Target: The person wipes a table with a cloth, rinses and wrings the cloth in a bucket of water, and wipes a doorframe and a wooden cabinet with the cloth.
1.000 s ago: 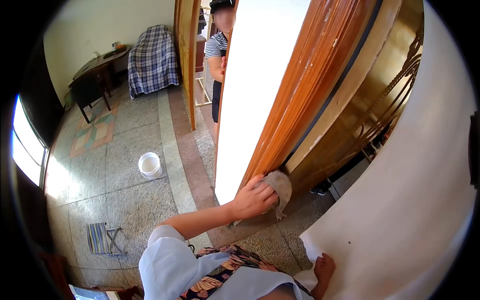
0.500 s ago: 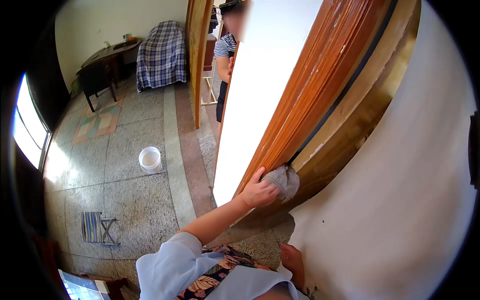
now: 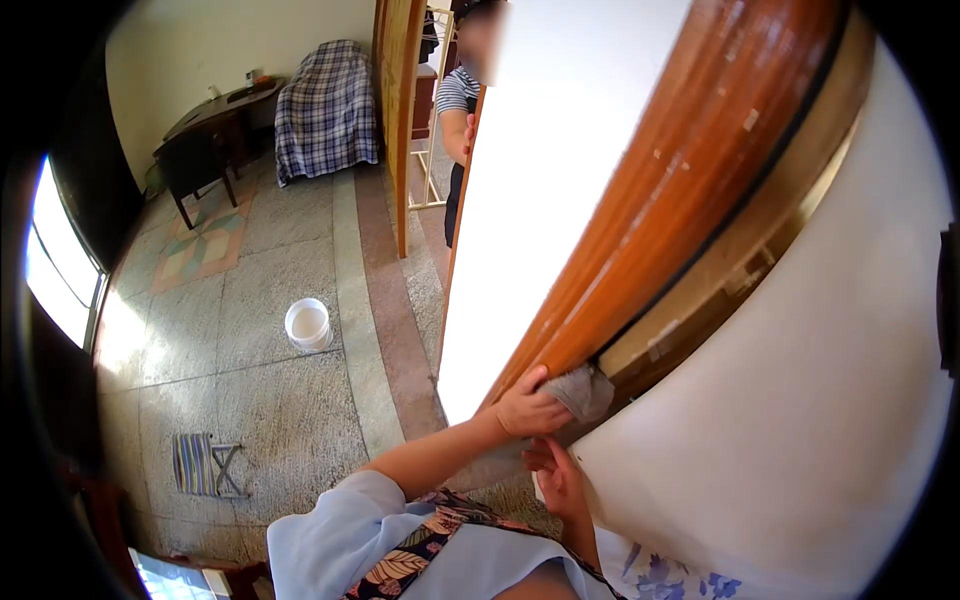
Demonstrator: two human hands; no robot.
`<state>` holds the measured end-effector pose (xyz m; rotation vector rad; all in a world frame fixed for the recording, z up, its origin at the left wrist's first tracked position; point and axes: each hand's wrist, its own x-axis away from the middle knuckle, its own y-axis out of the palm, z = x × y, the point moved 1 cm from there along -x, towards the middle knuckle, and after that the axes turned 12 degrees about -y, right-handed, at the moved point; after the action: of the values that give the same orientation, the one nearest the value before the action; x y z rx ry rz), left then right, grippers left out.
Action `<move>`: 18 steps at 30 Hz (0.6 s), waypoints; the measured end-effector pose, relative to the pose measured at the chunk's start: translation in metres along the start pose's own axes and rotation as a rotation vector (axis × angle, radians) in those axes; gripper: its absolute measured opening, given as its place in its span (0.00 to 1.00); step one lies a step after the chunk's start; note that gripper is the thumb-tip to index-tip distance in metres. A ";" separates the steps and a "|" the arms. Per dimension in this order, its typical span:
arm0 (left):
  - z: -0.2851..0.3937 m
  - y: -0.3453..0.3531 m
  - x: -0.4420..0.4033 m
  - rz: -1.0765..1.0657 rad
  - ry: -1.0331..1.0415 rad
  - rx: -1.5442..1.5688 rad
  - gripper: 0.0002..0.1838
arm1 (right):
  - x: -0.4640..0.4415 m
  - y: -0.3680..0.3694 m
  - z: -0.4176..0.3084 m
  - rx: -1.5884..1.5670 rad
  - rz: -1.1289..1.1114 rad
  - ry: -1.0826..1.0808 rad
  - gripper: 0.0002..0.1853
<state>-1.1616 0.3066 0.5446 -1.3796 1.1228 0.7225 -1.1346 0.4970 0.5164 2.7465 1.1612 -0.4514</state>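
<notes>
My left hand (image 3: 530,407) is closed on a grey cloth (image 3: 583,392), which rests against the lower visible part of the brown wooden door frame (image 3: 640,210). The fingers press the cloth at the edge of the wood, beside a dark strip. Just below it my right hand (image 3: 557,480) is raised, with its fingers partly bent and apart and nothing visible in them. It is close to the left hand and to the white wall surface (image 3: 760,400) on the right.
A white bucket (image 3: 308,326) and a striped folding stool (image 3: 207,465) stand on the floor to the left. Behind the bright white wall section (image 3: 560,170), a person (image 3: 458,130) stands in the doorway. A plaid-covered item (image 3: 325,110) and a dark desk (image 3: 215,115) are farther back.
My right hand has risen from low beside the wall to just under the left hand. The left hand and cloth sit slightly lower and farther right in view, as the camera has shifted.
</notes>
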 end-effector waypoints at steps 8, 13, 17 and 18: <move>-0.034 -0.028 -0.025 -0.127 0.121 0.467 0.02 | -0.043 0.057 0.015 0.231 0.513 -0.101 0.21; -0.059 -0.040 -0.031 -0.170 0.205 0.755 0.06 | -0.040 0.074 0.036 0.723 0.677 -0.004 0.20; -0.074 -0.052 -0.034 -0.139 0.171 0.894 0.04 | 0.007 0.063 0.078 1.257 0.594 0.081 0.21; -0.078 -0.054 -0.035 -0.135 0.152 0.914 0.04 | 0.012 0.061 0.079 1.215 0.644 0.096 0.21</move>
<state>-1.1391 0.2317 0.6086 -0.7116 1.2362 -0.0353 -1.1012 0.4447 0.4379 3.8422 -0.2433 -1.2185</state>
